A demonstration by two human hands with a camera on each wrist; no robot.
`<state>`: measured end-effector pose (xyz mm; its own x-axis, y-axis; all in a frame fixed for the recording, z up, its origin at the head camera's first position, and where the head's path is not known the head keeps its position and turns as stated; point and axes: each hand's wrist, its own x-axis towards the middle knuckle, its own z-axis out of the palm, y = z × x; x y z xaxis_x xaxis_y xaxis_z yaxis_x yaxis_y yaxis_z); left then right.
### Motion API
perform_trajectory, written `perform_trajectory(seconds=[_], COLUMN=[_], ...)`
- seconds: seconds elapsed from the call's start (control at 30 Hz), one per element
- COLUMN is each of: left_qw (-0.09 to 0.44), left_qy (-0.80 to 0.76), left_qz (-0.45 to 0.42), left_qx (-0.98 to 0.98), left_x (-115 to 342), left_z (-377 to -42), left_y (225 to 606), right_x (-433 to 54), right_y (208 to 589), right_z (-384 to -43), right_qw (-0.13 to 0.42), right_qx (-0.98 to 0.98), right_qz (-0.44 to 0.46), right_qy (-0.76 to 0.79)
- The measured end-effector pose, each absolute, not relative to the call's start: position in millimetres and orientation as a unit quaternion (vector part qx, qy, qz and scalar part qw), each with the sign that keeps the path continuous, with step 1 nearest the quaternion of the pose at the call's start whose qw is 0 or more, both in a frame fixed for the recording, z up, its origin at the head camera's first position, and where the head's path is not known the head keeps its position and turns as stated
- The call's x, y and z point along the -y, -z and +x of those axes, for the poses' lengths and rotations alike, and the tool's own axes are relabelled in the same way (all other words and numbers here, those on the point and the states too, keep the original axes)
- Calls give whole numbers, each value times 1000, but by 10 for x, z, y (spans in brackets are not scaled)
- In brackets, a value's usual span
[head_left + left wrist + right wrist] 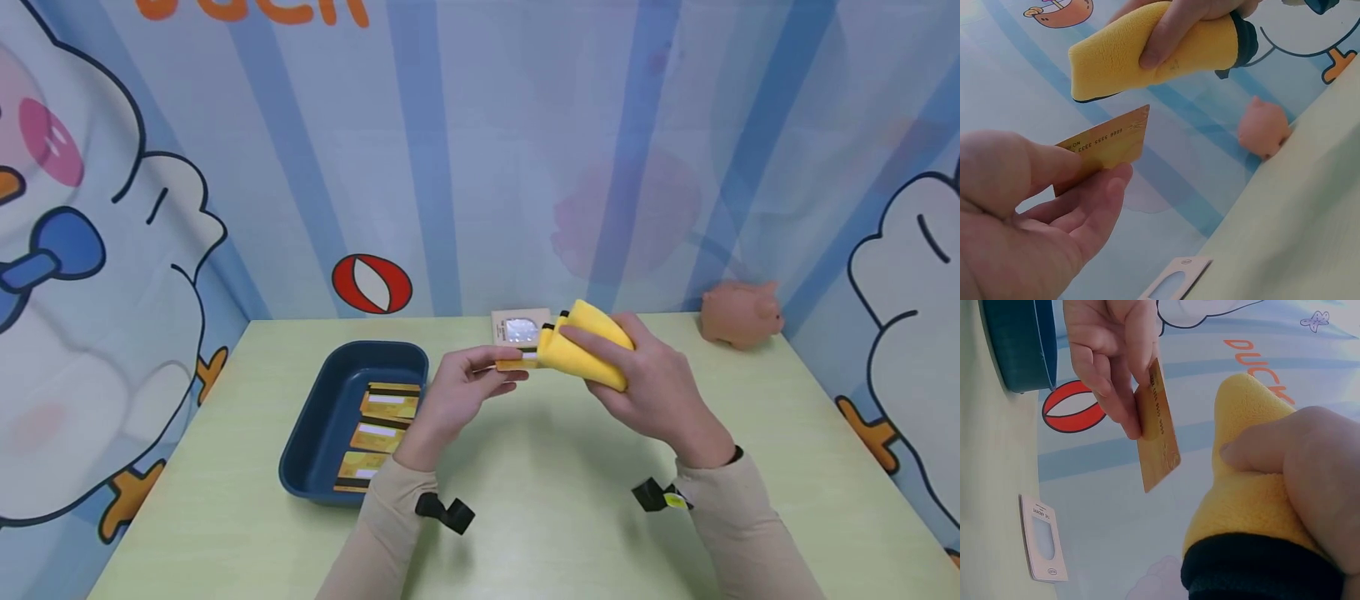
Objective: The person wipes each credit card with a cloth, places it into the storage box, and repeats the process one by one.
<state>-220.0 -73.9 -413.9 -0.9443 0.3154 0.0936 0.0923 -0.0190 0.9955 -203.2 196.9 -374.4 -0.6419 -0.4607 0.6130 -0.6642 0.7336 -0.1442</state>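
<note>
Between thumb and fingers, my left hand (453,396) pinches a gold bank card (1125,140) by one end, with its numbered face showing in both wrist views. My right hand (663,387) grips a folded yellow fleecy cloth (588,346) with dark edging, bunched in the palm. In the head view the cloth overlaps the card's right end, while the right wrist view shows a gap between the card (1160,440) and the cloth (1241,506). Both hands are raised above the table.
A dark blue tray (302,433) at the left holds several gold cards (378,435), partly hidden by my left arm. At the table's back edge lies a small pale box (521,327) with a window. A pink piggy bank (738,315) stands at the back right, before the printed curtain.
</note>
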Motion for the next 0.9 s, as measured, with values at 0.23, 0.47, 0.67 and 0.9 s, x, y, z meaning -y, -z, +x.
perform_trajectory(seconds=[0.23, 0.47, 0.67, 0.9], left_qw=[98, 104, 116, 129], left_qy=[-704, -701, -720, -724], left_qz=[146, 157, 167, 169], left_qx=[-688, -688, -664, -656], left_x=[758, 758, 712, 629], left_z=[-2187, -2174, -2162, -2126], left_y=[4110, 4099, 4110, 4078], right_x=[-1959, -1929, -1868, -1799], right_y=[3735, 3761, 3802, 3829], right_z=[-2040, -2044, -2029, -2020], right_qw=[281, 277, 268, 264], right_qx=[886, 886, 887, 887], right_qz=[320, 326, 334, 346], right_qy=[-181, -178, -173, -158])
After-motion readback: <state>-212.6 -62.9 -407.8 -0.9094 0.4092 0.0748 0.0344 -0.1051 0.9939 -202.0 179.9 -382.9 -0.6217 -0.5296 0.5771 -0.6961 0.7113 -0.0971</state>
